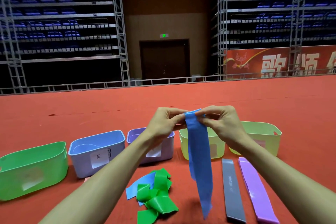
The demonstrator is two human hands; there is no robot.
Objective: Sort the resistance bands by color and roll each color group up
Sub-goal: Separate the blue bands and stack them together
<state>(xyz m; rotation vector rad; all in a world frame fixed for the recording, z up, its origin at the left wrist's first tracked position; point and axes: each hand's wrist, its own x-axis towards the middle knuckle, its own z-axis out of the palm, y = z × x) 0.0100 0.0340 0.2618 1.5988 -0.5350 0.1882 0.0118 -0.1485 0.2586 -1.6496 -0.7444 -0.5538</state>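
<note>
Now I have the blue resistance band (200, 160) lifted in the middle of the frame. My left hand (163, 123) and right hand (221, 123) each pinch its upper end between thumb and fingertips, close together. The rest of it hangs straight down to just above the red carpet (181, 100). I hold it high so the strip falls flat and untwisted. By my judgement, that makes the top edge the natural place to begin a tight roll.

Below my left forearm, at lower centre, lies a tangled heap of green bands (158, 200) with a light blue band (134, 190) caught under it. These are not yet sorted. At lower right a grey band (232, 189) and a purple band (256, 189) lie flat side by side. They are close but apart, each colour on its own and ready to be rolled in turn.

Across the middle of the frame stands a row of bins. From the left they are a green bin (18, 169), a blue bin (81, 165), a purple bin (168, 149) and two pale yellow-green bins (218, 149). Some carry paper labels I cannot read. Their colours suggest each roll goes into its match, so this one would head for the blue bin.
</note>
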